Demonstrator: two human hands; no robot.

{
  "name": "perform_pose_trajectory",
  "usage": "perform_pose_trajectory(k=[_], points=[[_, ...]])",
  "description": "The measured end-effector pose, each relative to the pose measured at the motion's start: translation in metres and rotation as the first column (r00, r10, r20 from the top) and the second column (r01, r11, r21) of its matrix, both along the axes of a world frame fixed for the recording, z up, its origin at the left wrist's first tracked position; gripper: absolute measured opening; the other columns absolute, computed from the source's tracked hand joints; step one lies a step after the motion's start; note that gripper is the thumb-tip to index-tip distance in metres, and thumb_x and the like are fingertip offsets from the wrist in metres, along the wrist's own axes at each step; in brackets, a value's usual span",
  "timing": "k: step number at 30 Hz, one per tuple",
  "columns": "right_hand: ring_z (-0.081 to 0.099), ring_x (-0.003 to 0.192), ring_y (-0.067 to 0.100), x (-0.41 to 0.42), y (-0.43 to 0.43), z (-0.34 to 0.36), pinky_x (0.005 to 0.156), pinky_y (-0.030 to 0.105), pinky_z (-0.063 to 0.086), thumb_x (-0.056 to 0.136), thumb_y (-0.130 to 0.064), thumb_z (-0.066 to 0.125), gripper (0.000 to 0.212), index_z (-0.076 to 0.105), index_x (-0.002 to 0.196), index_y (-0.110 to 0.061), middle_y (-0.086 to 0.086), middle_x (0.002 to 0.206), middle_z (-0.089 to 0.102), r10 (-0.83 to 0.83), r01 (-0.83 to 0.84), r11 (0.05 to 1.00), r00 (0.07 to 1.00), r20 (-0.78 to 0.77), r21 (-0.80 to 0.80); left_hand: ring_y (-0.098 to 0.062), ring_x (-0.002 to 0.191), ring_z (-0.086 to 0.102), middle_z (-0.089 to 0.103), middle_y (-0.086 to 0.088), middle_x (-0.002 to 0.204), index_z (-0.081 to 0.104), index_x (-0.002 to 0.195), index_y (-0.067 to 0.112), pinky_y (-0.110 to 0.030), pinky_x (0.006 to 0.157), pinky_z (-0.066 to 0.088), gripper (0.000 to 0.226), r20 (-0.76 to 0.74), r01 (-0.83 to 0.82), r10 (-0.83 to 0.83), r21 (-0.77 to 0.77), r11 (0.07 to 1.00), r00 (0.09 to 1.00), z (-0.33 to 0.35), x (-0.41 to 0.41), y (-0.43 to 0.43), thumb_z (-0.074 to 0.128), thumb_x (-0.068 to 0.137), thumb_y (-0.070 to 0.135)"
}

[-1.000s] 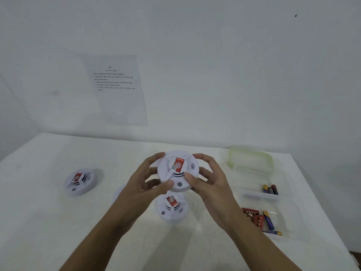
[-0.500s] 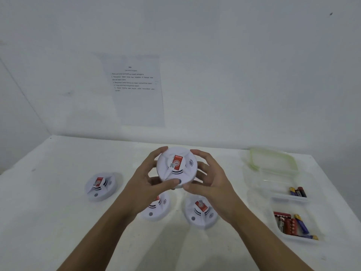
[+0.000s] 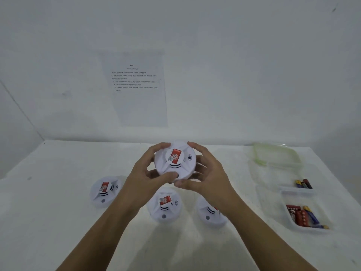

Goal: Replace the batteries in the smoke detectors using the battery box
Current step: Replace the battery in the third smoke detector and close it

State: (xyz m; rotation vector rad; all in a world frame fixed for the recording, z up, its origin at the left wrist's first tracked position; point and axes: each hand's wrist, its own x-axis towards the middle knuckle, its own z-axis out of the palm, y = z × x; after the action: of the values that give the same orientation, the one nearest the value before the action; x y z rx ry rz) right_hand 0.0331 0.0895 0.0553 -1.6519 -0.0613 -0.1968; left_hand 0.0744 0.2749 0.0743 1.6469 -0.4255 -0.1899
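held detector: i have one smoke detector [image 3: 175, 160] lifted above the middle of the counter [image 3: 48, 222], face toward me.
fingers: left hand [image 3: 145, 178] and right hand [image 3: 207, 176] both clamped around its rim, thumbs low on the front edge.
slip risk: i judge the smooth round shell could twist out of my hold if i turn it hard, landing on the detectors below.
wrong side: no battery door shows on this face, so prying here could crack the cover.
look: white disc, red label, black sound marks, small grey button.
battery box: clear box [image 3: 304, 216] at the counter's right edge, open, batteries [image 3: 300, 216] inside.
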Motion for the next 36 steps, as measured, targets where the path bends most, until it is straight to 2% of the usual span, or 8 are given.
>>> perform_pose_trajectory(k=[9,18,26,36], points=[[0.07,0.104,0.019,-0.002,0.006,-0.022,0.084,0.044,0.062,0.065,-0.007,0.094,0.089,0.049,0.135,-0.037,-0.008,0.119,0.069,0.037,-0.04,0.998,0.998,-0.053,-0.043,-0.021,0.111,0.068,0.068,0.008,0.122,0.058,0.126,0.027,-0.034,0.081,0.062,0.059,-0.053,0.032,-0.03,0.028,0.999,0.998,-0.017,-0.002,0.008,0.078,0.079,-0.003],[0.068,0.11,0.016,-0.001,0.005,-0.025,0.083,0.034,0.062,0.065,-0.009,0.094,0.084,0.051,0.132,-0.035,-0.013,0.121,0.068,0.028,-0.03,0.997,0.999,-0.022,-0.075,-0.018,0.104,0.072,0.07,0.009,0.118,0.06,0.122,0.028,-0.029,0.075,0.062,0.059,-0.041,0.026,-0.024,0.043,0.999,0.999,-0.017,-0.002,0.008,0.08,0.077,-0.004],[0.069,0.108,0.019,0.008,0.009,-0.024,0.084,0.044,0.062,0.064,-0.007,0.095,0.085,0.052,0.132,-0.034,-0.008,0.121,0.069,0.034,-0.034,0.994,0.999,-0.004,-0.105,-0.023,0.106,0.071,0.068,0.004,0.121,0.059,0.124,0.027,-0.039,0.08,0.063,0.06,-0.047,0.032,-0.03,0.028,0.999,0.998,-0.014,0.003,0.014,0.081,0.076,-0.002],[0.071,0.104,0.023,0.016,0.005,-0.019,0.085,0.05,0.061,0.061,-0.01,0.096,0.088,0.051,0.134,-0.031,-0.001,0.117,0.072,0.039,-0.037,0.992,0.999,0.015,-0.12,-0.024,0.106,0.07,0.067,0.006,0.122,0.06,0.124,0.031,-0.033,0.079,0.063,0.063,-0.029,0.007,-0.006,0.045,0.999,1.0,-0.011,0.011,0.013,0.084,0.075,0.002]])
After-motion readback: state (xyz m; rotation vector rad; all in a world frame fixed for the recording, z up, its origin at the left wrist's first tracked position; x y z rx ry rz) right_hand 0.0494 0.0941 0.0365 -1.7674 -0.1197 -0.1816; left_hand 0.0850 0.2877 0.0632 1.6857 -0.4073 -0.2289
